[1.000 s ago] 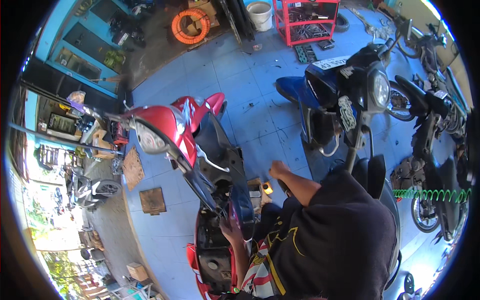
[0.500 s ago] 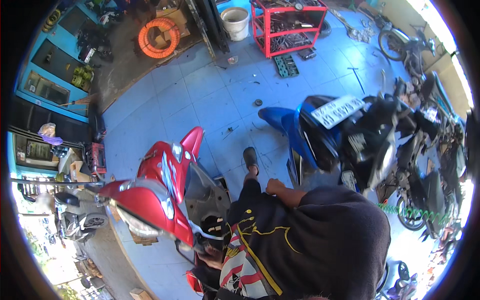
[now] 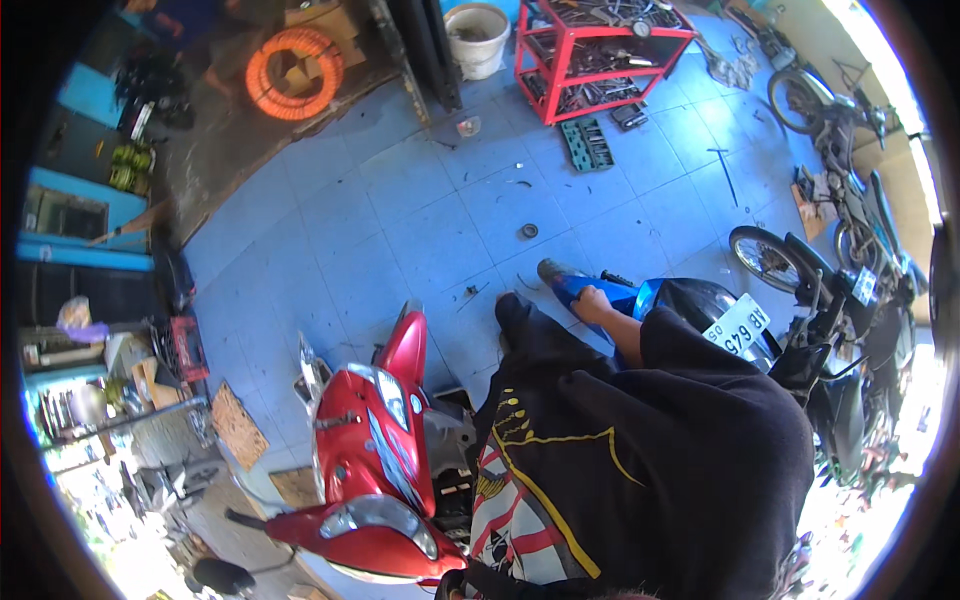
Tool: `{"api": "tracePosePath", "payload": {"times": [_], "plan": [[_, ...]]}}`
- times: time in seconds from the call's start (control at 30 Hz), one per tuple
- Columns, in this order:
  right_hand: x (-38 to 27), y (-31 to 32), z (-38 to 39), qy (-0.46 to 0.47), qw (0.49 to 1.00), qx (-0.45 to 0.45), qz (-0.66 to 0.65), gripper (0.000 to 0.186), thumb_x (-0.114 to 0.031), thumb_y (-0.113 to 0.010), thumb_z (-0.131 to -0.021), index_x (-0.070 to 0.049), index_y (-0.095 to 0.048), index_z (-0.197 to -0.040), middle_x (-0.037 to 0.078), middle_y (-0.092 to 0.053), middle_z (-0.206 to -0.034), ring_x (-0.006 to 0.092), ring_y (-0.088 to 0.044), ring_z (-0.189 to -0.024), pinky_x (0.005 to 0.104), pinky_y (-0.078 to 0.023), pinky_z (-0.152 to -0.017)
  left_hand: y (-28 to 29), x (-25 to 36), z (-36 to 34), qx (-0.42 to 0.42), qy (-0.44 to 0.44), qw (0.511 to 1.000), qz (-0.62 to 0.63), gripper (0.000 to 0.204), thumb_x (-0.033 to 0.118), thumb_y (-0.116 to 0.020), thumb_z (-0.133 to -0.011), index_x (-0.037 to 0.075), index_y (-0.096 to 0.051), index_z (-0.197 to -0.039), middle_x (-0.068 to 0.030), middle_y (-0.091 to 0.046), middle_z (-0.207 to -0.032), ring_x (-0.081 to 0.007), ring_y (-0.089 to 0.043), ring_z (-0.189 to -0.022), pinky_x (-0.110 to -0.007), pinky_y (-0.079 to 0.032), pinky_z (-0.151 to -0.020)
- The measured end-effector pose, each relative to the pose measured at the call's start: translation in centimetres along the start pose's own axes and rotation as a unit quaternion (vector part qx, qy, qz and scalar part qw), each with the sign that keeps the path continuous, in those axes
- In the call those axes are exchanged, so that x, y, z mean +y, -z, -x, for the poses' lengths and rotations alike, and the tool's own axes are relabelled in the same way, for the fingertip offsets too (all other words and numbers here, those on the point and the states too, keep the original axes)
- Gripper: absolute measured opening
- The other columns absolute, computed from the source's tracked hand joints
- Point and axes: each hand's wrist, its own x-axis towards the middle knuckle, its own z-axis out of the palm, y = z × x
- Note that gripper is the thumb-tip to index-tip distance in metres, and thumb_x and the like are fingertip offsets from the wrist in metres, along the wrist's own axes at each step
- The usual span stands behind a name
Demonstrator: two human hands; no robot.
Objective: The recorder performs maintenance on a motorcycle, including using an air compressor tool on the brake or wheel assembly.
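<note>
Where the glossy blue, pointed fender (image 3: 565,284) juts across the floor, the person's bare right hand (image 3: 592,303) is over or against it with fingers curled in; the view does not settle whether it grips the panel or merely overlaps it. The left hand is out of sight past the lower edge, so I cannot tell what it holds. The fender belongs to the blue-and-black motorbike (image 3: 648,297) ahead and to the right of the right hand; the red motorbike with a clear headlamp (image 3: 350,445) is to that hand's left and nearer the lower edge. A wide turn could catch the loose black shirt (image 3: 690,450) on either machine, and leaning hard on the fender could tip or scratch the blue one. The small black ring (image 3: 529,231) just ahead and left of the right hand could roll underfoot if stepped on. Beyond it, the blue tiled floor (image 3: 400,235) offers open room up to the dark green socket tray (image 3: 586,146) and red metal tool trolley (image 3: 556,85); between the motorbikes, the body fills most of the gap.
</note>
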Motion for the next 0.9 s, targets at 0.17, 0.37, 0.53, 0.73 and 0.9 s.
{"api": "tracePosePath", "payload": {"times": [0.17,0.37,0.53,0.73,0.9], "plan": [[1.2,5.5,-5.4,-0.037,0.999,-0.029,0.028,0.037,-0.033,-0.064,-0.081,0.003,-0.067,-0.090,0.025,-0.066,-0.098,0.0391,-0.064,-0.096,0.0441,-0.051,-0.086,-0.9,7.0,-8.7,-0.066,-0.035,0.997,-0.022,0.038,0.023,-0.050,-0.095,-0.003,-0.049,-0.123,-0.0277,-0.059,-0.104,-0.0419,-0.060,-0.092,-0.045,-0.049,-0.079],[1.1,11.2,-13.3,-0.069,0.989,0.070,-0.109,0.047,-0.040,-0.061,-0.084,0.005,-0.066,-0.093,0.029,-0.063,-0.104,0.0450,-0.060,-0.101,0.0496,-0.047,-0.090,-5.5,13.9,-17.9,-0.129,-0.033,0.989,-0.057,0.036,0.021,-0.051,-0.094,-0.002,-0.051,-0.122,-0.0266,-0.060,-0.102,-0.0417,-0.061,-0.091,-0.045,-0.049,-0.078],[3.6,17.7,-25.7,-0.117,0.984,0.017,-0.137,0.049,-0.043,-0.059,-0.084,0.004,-0.067,-0.097,0.029,-0.063,-0.106,0.0441,-0.059,-0.104,0.0480,-0.048,-0.091,-11.9,20.7,-28.4,-0.192,-0.026,0.973,-0.124,0.034,0.019,-0.051,-0.094,-0.001,-0.052,-0.121,-0.0258,-0.061,-0.101,-0.0416,-0.061,-0.091,-0.045,-0.049,-0.078],[11.1,27.6,-42.6,-0.102,0.990,0.053,-0.087,0.046,-0.040,-0.058,-0.085,0.004,-0.059,-0.100,0.027,-0.061,-0.107,0.0424,-0.060,-0.098,0.0477,-0.049,-0.085,-14.9,38.1,-43.6,-0.237,-0.230,0.898,-0.291,0.032,0.017,-0.052,-0.093,0.001,-0.053,-0.120,-0.0247,-0.063,-0.099,-0.0415,-0.062,-0.091,-0.045,-0.049,-0.077],[13.9,31.6,-54.3,-0.229,0.913,0.189,-0.281,0.038,-0.033,-0.063,-0.083,0.004,-0.065,-0.089,0.029,-0.064,-0.097,0.0436,-0.062,-0.093,0.0495,-0.051,-0.081,-21.1,60.3,-52.9,-0.212,-0.206,0.912,-0.285,0.043,0.026,-0.059,-0.088,-0.003,-0.052,-0.120,-0.0242,-0.064,-0.104,-0.0365,-0.063,-0.096,-0.043,-0.049,-0.085]]}}
